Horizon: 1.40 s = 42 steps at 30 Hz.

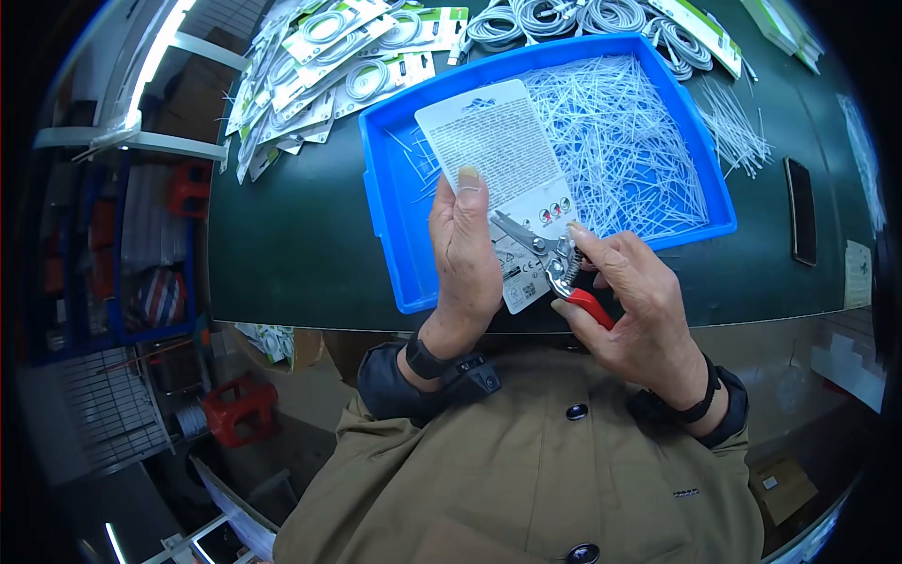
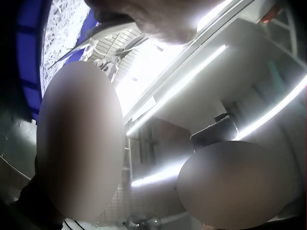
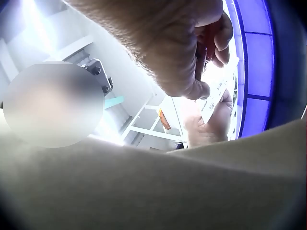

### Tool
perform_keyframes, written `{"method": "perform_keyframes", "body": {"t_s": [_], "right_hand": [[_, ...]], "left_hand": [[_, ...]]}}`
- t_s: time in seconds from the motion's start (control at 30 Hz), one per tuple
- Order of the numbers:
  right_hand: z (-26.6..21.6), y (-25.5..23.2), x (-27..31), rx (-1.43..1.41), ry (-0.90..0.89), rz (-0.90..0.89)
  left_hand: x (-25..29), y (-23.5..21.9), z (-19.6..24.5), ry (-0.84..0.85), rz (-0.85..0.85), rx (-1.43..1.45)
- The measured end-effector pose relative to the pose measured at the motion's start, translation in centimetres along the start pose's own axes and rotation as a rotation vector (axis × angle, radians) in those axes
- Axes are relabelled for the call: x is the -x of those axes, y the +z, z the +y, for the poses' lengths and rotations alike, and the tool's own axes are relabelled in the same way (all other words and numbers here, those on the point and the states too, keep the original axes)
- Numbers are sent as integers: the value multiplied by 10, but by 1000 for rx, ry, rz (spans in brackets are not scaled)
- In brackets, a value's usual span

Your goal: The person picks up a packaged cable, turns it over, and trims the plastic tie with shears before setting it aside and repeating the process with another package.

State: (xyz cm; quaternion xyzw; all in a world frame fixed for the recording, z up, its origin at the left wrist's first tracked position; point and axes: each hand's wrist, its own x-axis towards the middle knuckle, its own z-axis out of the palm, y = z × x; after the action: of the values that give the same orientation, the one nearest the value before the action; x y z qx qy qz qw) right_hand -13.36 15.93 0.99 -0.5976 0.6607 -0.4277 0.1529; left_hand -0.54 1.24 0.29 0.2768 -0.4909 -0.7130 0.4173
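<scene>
1. Above the front-left part of the blue tray [image 1: 372,193], a white printed card [image 1: 498,141] is held at a slant, its lower end reaching past the near rim.
2. The card is gripped at its left edge by the left hand [image 1: 467,263]: the thumb is laid on the printed face, while the other fingers are mostly hidden behind.
3. Red-handled cutters [image 1: 590,306] are held in the right hand [image 1: 648,310], fingers curled round the handle. Their blades are seen over the card's lower half; whether they touch it cannot be told.
4. The left hand could be nicked if the cutters slipped, since the blade tip is pointed near it. The card could be scored if the blades were pressed too close.
5. Thin white ties [image 1: 620,141] are heaped in the tray, which is set on the dark green tabletop [image 1: 291,268].
</scene>
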Motion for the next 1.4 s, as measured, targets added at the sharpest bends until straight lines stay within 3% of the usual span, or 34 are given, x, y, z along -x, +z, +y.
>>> {"method": "perform_keyframes", "body": {"t_s": [0.2,0.5,0.77,0.93,1.1,1.4], "right_hand": [[0,0,0,14,26,-17],[3,13,-2,193,-102,68],[9,16,-2,97,-40,77],[10,-2,-1,24,72,68],[14,-2,5,69,30,15],[10,3,2,191,-36,12]], "left_hand": [[-1,2,2,29,10,-14],[-2,2,-3,16,58,-60],[-9,3,-9,15,34,13],[-17,-13,0,1,135,-27],[-25,-22,8,-3,173,121],[-21,-20,9,35,181,41]]}}
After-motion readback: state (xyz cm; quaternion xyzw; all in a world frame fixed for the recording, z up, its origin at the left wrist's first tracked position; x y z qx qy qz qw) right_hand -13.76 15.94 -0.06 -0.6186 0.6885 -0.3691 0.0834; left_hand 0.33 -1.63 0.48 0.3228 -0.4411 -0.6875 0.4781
